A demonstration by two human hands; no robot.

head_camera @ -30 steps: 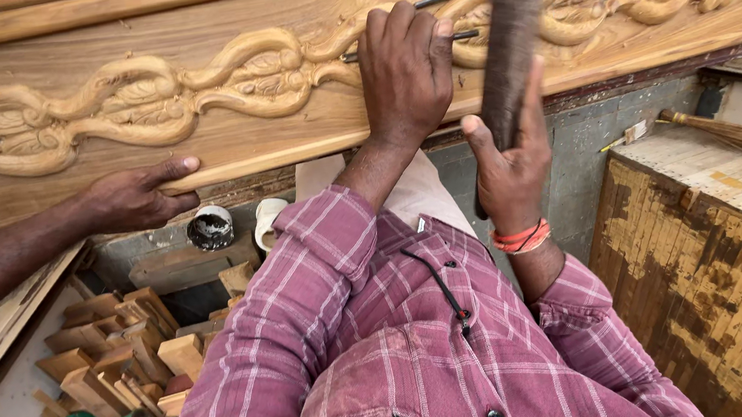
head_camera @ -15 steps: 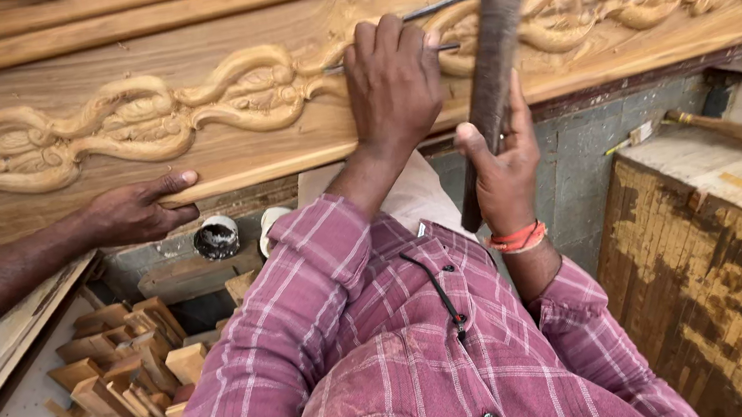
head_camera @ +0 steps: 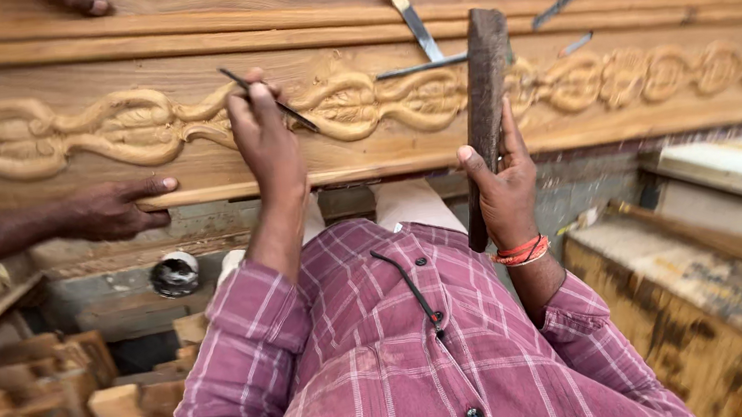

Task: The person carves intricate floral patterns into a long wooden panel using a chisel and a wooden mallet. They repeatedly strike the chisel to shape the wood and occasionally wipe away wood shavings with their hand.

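Note:
A long wooden panel (head_camera: 49, 191) with a carved scroll band lies across the bench in front of me. My left hand (head_camera: 265, 141) grips a thin metal chisel (head_camera: 295, 116), its tip resting on the carved band near the middle. My right hand (head_camera: 503, 185) is wrapped around a dark wooden mallet block (head_camera: 483, 96), held upright just in front of the panel's near edge. An orange band sits on that wrist.
Another person's hand (head_camera: 115, 208) presses the panel's near edge at left. Loose chisels (head_camera: 400, 1) lie on the upper panel. Several wood offcuts (head_camera: 60, 407) are piled at lower left. A worn wooden bench (head_camera: 724, 314) stands at right.
My left hand has shifted left along the carving with the chisel. The mallet in my right hand has dropped back from the panel and stands lower. The camera has moved closer.

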